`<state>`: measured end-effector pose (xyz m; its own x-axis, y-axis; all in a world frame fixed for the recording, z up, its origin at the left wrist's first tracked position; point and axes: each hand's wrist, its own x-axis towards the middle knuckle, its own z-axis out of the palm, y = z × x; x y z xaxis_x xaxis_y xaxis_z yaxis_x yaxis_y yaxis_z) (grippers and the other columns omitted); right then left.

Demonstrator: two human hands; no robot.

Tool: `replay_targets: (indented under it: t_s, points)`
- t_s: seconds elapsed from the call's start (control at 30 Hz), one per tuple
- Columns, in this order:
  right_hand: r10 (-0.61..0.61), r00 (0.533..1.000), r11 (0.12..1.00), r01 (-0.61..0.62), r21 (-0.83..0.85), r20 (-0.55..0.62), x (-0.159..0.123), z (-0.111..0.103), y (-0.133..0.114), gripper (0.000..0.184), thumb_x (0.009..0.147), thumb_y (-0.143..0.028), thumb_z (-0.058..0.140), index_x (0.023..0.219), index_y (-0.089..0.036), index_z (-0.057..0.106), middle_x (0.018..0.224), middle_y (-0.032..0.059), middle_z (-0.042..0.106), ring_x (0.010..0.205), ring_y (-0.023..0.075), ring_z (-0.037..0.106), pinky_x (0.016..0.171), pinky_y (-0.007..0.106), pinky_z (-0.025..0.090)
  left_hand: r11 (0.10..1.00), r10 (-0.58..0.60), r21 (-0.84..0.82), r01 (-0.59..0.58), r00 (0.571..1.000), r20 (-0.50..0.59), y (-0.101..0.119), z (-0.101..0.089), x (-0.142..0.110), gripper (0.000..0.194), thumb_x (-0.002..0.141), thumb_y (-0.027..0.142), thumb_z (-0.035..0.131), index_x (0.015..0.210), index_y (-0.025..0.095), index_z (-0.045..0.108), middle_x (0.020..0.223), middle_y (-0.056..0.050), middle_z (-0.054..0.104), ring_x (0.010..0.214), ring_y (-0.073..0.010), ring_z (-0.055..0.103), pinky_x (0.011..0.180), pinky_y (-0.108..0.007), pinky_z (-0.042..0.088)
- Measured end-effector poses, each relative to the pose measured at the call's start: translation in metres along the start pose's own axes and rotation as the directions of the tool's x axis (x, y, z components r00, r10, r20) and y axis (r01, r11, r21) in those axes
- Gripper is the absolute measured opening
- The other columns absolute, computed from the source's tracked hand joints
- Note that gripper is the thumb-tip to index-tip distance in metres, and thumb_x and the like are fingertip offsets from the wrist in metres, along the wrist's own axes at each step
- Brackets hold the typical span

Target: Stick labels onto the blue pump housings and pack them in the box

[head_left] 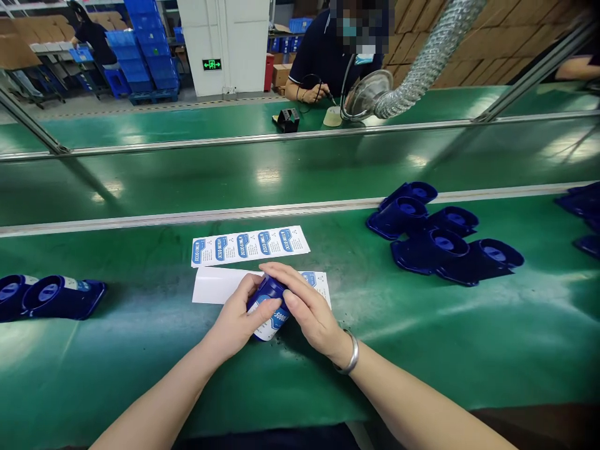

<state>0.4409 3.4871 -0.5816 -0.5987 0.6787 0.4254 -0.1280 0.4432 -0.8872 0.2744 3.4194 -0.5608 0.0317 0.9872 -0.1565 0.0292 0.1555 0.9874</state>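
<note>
Both hands are closed around a dark blue plastic housing [270, 289] that carries a white and blue label [272, 325]. My left hand [241, 315] grips its left side, the thumb lying across the label. From the right, my right hand [312, 306] wraps over it, thumb against the label's upper edge. Just beyond lies a label sheet [216, 286], partly bare white, with labels at its right end; the hands hide its middle. Farther back is another label strip [250, 245] with several blue and white labels.
Several blue housings [450, 240] lie grouped at the right; two labelled ones [65, 297] sit at the left. Metal rails [281, 140] cross the green bench. Opposite, a co-worker [323, 56] holds a thin tool beside a flexible duct [422, 69]. Blue crates [145, 50] are stacked behind.
</note>
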Motion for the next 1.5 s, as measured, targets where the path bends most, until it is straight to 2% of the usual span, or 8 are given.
replay_targets:
  t_s: [0.4, 0.73, 0.83, 0.93, 1.0, 1.07, 1.37, 1.5]
  points:
    - [0.212, 0.971, 0.973, -0.221, -0.073, -0.108, -0.007, 0.013, -0.009, 0.036, 0.106, -0.039, 0.046, 0.139, -0.033, 0.059, 0.143, 0.0021, 0.059, 0.135, 0.0232, 0.05, 0.117, 0.043, 0.039, 0.925, -0.052, 0.375, 0.066, 0.998, -0.046, 0.011, 0.008, -0.006, 0.044, 0.088, 0.043, 0.065, 0.121, 0.018, 0.051, 0.111, -0.009, 0.065, 0.097, -0.027, 0.063, 0.079, -0.038, 0.048]
    - [0.276, 0.953, 0.947, -0.293, -0.136, -0.127, -0.005, 0.015, -0.016, 0.036, 0.104, -0.042, 0.048, 0.135, -0.028, 0.062, 0.14, 0.0043, 0.061, 0.131, 0.0232, 0.054, 0.114, 0.043, 0.043, 0.832, -0.029, 0.549, 0.085, 0.994, -0.11, 0.005, 0.015, -0.006, 0.045, 0.083, 0.04, 0.065, 0.117, 0.014, 0.05, 0.104, -0.013, 0.065, 0.092, -0.031, 0.064, 0.075, -0.042, 0.05]
    - [0.301, 0.95, 0.943, -0.31, -0.118, -0.085, 0.0, 0.008, -0.016, 0.038, 0.102, -0.046, 0.052, 0.134, -0.027, 0.063, 0.139, 0.0051, 0.062, 0.13, 0.0243, 0.056, 0.113, 0.042, 0.043, 0.908, -0.075, 0.406, 0.106, 0.993, -0.092, 0.005, 0.011, -0.005, 0.048, 0.081, 0.04, 0.071, 0.118, 0.015, 0.052, 0.109, -0.012, 0.066, 0.099, -0.0313, 0.064, 0.082, -0.043, 0.051]
    - [0.301, 0.953, 0.95, -0.297, -0.096, 0.031, 0.006, -0.003, -0.013, 0.041, 0.102, -0.051, 0.05, 0.131, -0.026, 0.065, 0.135, 0.0061, 0.066, 0.124, 0.0263, 0.06, 0.108, 0.044, 0.047, 0.988, -0.156, -0.017, 0.157, 0.987, 0.046, 0.005, 0.008, -0.004, 0.053, 0.084, 0.045, 0.073, 0.124, 0.017, 0.054, 0.116, -0.011, 0.067, 0.11, -0.0291, 0.063, 0.091, -0.041, 0.051]
    - [0.297, 0.95, 0.952, -0.288, -0.103, 0.096, 0.007, -0.009, -0.011, 0.042, 0.103, -0.052, 0.048, 0.13, -0.026, 0.066, 0.131, 0.0066, 0.068, 0.12, 0.0273, 0.063, 0.104, 0.044, 0.049, 0.936, -0.19, -0.266, 0.231, 0.967, 0.172, 0.003, 0.007, -0.003, 0.054, 0.088, 0.049, 0.07, 0.127, 0.015, 0.055, 0.109, -0.011, 0.069, 0.104, -0.0267, 0.066, 0.087, -0.04, 0.053]
    - [0.302, 0.947, 0.95, -0.29, -0.116, 0.108, 0.007, -0.011, -0.008, 0.041, 0.103, -0.051, 0.048, 0.129, -0.025, 0.067, 0.13, 0.0066, 0.069, 0.119, 0.0277, 0.063, 0.103, 0.045, 0.05, 0.878, -0.223, -0.369, 0.306, 0.942, 0.251, 0.001, 0.009, -0.003, 0.056, 0.088, 0.05, 0.069, 0.129, 0.014, 0.054, 0.101, -0.011, 0.069, 0.091, -0.0247, 0.067, 0.077, -0.039, 0.054]
    - [0.289, 0.955, 0.955, -0.283, -0.092, 0.062, 0.005, -0.007, -0.005, 0.04, 0.103, -0.05, 0.049, 0.13, -0.027, 0.067, 0.131, 0.0056, 0.069, 0.12, 0.0268, 0.064, 0.104, 0.044, 0.049, 0.96, -0.263, -0.065, 0.271, 0.959, 0.105, 0.003, 0.01, -0.003, 0.061, 0.078, 0.036, 0.081, 0.126, 0.014, 0.051, 0.105, -0.009, 0.064, 0.093, -0.0228, 0.062, 0.078, -0.037, 0.052]
    - [0.305, 0.952, 0.952, -0.303, -0.043, 0.032, 0.006, -0.012, -0.002, 0.04, 0.102, -0.052, 0.051, 0.126, -0.027, 0.069, 0.128, 0.0054, 0.07, 0.117, 0.0273, 0.065, 0.102, 0.044, 0.051, 0.939, -0.221, -0.215, 0.268, 0.951, 0.217, 0.005, 0.005, -0.003, 0.074, 0.072, 0.042, 0.087, 0.133, 0.02, 0.05, 0.117, -0.009, 0.062, 0.107, -0.0248, 0.06, 0.086, -0.036, 0.051]
